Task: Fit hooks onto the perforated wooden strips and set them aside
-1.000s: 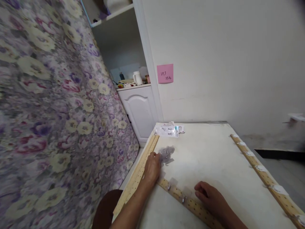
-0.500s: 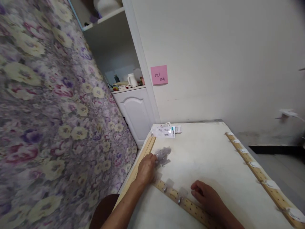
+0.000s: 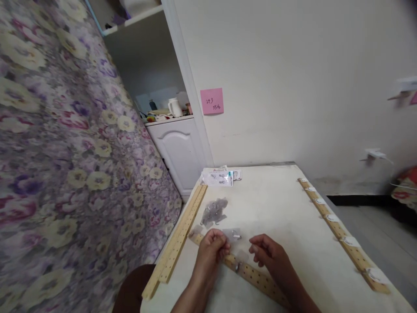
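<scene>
My left hand [image 3: 215,251] is pinched over a wooden strip with holes [image 3: 260,280], its fingers closed at a clear-backed hook [image 3: 232,235] with a shiny metal end. Just right of it, my right hand [image 3: 269,254] hangs above the strip with loosely bent fingers and nothing visible in them. A metal hook [image 3: 238,266] with a clear backing sits on the strip between the hands. Another clear backing [image 3: 196,230] shows near its far left end. Beyond my left hand lies a pile of clear hooks [image 3: 213,211].
Two wooden strips [image 3: 184,234] lie along the left edge of the white table [image 3: 270,200]. At the right edge, a strip [image 3: 337,228] carries several white round pieces. Flat hook packets [image 3: 217,178] lie at the back left. A floral curtain [image 3: 74,174] hangs at left.
My left hand has come back from the hook pile towards me and right, bringing a clear hook with it. My right hand is a little closer to it. The view has shifted slightly.
</scene>
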Motion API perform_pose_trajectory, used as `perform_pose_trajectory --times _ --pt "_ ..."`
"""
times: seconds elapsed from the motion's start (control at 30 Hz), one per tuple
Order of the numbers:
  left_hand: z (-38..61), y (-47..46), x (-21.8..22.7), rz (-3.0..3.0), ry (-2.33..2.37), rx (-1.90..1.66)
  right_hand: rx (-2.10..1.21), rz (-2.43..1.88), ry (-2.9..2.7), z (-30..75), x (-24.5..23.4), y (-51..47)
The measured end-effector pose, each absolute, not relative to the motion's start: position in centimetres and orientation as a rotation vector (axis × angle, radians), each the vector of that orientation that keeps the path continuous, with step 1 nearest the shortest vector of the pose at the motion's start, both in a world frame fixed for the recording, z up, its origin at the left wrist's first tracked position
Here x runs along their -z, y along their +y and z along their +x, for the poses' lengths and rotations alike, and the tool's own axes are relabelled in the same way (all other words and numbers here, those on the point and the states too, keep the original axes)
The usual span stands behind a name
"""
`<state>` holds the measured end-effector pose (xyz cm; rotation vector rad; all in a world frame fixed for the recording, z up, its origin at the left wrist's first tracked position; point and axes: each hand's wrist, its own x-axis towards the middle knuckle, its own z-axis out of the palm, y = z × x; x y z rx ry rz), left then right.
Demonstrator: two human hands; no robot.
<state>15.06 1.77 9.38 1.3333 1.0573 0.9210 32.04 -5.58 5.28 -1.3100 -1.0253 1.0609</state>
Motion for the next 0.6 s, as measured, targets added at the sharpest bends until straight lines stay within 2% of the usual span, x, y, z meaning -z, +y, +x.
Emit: perform_pose_trajectory --times 0.2,0.6 --pt "15.8 -0.4 -8.3 1.362 0.983 -0.828 -0.941 -1.345 -1.017 32.7 -6.1 -6.5" --pt "17.2 -3.1 -9.9 1.663 0.937 -0.756 -1.153 -1.226 -1.170 32.4 -6.2 -7.8"
